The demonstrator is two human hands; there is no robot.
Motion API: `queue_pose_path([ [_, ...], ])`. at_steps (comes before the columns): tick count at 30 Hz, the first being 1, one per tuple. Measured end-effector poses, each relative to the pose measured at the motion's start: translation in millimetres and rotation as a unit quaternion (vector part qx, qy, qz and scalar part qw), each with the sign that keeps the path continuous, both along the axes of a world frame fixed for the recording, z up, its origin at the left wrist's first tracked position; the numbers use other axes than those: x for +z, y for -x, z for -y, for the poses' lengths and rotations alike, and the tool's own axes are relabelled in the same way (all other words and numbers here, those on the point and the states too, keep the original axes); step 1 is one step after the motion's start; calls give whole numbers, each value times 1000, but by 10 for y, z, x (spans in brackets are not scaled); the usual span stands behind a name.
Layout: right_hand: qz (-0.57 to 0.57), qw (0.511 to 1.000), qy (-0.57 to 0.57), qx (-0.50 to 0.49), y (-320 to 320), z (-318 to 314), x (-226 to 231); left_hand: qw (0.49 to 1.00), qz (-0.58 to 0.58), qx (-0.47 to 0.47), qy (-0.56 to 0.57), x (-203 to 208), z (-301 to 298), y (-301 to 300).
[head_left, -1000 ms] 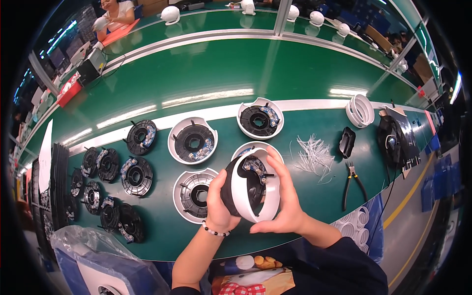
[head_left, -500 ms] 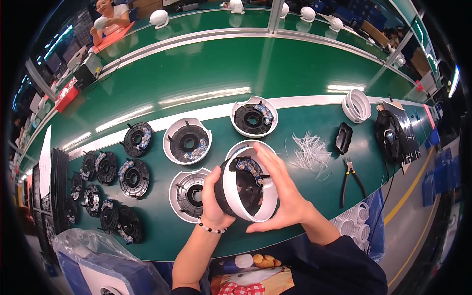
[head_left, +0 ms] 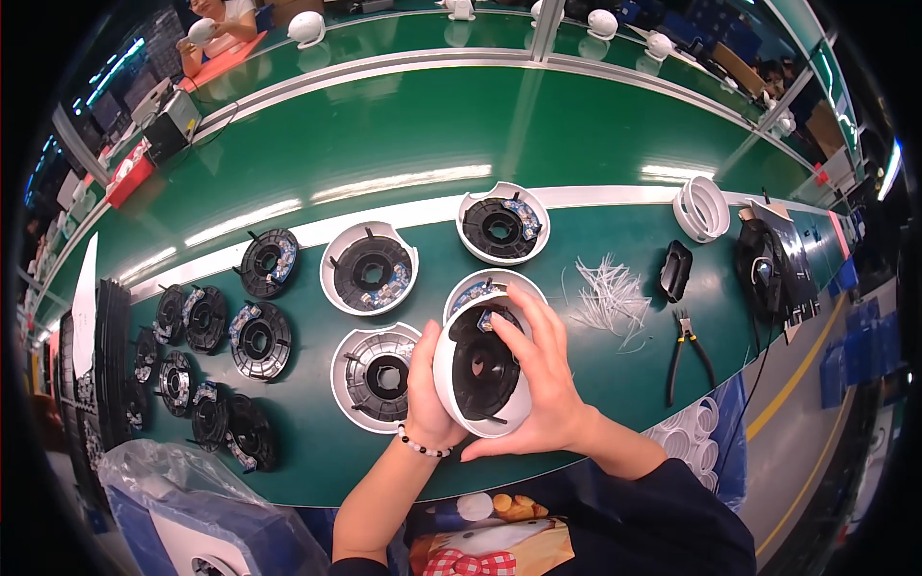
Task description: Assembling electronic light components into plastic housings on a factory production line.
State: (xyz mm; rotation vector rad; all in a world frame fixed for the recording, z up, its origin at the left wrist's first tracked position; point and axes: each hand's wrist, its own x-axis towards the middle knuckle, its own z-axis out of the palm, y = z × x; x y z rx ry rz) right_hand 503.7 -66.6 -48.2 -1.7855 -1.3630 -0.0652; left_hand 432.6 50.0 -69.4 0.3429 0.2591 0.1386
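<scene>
Between my hands is a white round housing (head_left: pixel 514 411), tilted, with a black plastic disc (head_left: pixel 485 376) sitting inside its rim. My left hand (head_left: pixel 430 401), a beaded bracelet at the wrist, wraps the housing's left side. The fingers of my right hand (head_left: pixel 549 379) reach over the far right of the rim, one fingertip at the small circuit board (head_left: pixel 492 320) on the disc, while its thumb lies along the near edge. Just behind them, partly hidden, is another white housing (head_left: pixel 473 280). Two housings with discs (head_left: pixel 369 269) (head_left: pixel 344 379) stand to the left, and a third (head_left: pixel 519 252) farther back.
Several loose black discs (head_left: pixel 260 341) with boards lie at the left. To the right are white cable ties (head_left: pixel 612 296), a black tray-like part (head_left: pixel 675 271), cutters (head_left: pixel 685 350), stacked white rings (head_left: pixel 701 208) and a black device (head_left: pixel 759 259). A person (head_left: pixel 223 38) sits across the line.
The black disc, earlier protruding from the left side of the white housing, now sits within its rim. The housing has turned to show its inside more, and my right fingertips have moved onto the disc.
</scene>
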Motion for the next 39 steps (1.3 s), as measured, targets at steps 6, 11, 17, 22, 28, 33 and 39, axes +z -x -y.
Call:
queue_pose_path([
  [6, 6, 1000, -1, -3, -38, 18, 9, 998, 13, -39, -53, 9, -30, 9],
  [11, -11, 999, -5, 34, -98, 32, 19, 991, 36, -67, -107, -64, -73, 38],
  [17, 9, 999, 14, 35, -93, 31, 57, 994, 42, -76, -71, -33, -64, 31],
  [22, 19, 999, 17, 38, -102, 41, 81, 995, 40, -84, -40, -70, -79, 16],
  [28, 26, 998, 17, 45, -101, 59, 80, 994, 47, -92, -44, -182, -91, 29],
  [33, 34, 998, 21, 51, -99, 49, 28, 994, 50, -96, -32, -158, -76, 62],
  [39, 28, 999, 3, 41, -121, -3, -8, 989, 113, -97, -6, -79, -80, 82],
])
